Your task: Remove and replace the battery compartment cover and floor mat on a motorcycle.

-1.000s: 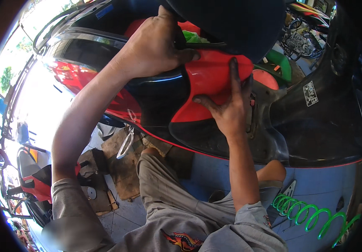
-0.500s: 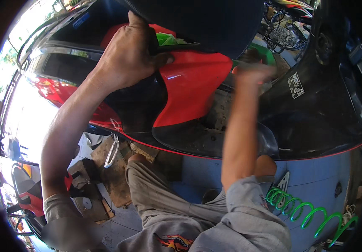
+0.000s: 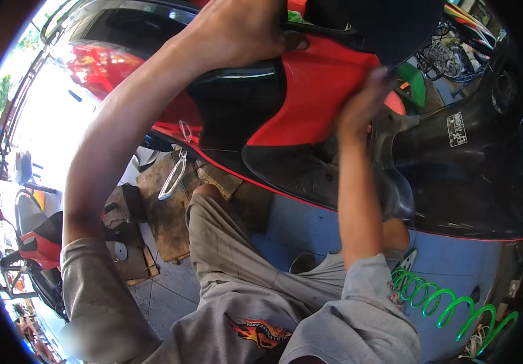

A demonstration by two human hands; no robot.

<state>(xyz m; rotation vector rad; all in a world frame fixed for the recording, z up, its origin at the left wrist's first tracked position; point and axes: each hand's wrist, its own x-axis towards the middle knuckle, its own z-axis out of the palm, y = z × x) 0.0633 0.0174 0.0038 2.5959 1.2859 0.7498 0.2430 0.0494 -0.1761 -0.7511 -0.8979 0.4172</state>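
Observation:
A scooter lies across my view, with a red side panel (image 3: 316, 91) beside black bodywork (image 3: 237, 103) and a dark footboard (image 3: 449, 188). My left hand (image 3: 246, 33) grips the panel's upper edge, thumb on the red plastic, other fingers mostly hidden at the far side. My right hand (image 3: 364, 100), smeared by motion, is at the panel's right end, over or against it; its fingers are unclear. A dark raised part, apparently the seat (image 3: 370, 24), hangs above the panel, with a red compartment partly visible behind.
Another red scooter (image 3: 40, 249) stands at lower left. Stained cardboard (image 3: 170, 236) lies on the blue-grey tiled floor (image 3: 443, 267) by my legs. A green coiled hose (image 3: 443, 303) runs at lower right. A motorcycle (image 3: 449, 54) and a green container (image 3: 416, 85) are at upper right.
My right hand went from pressing the red panel's face toward its right end, blurring as it moved. My left hand stays on the upper edge. The view has shifted.

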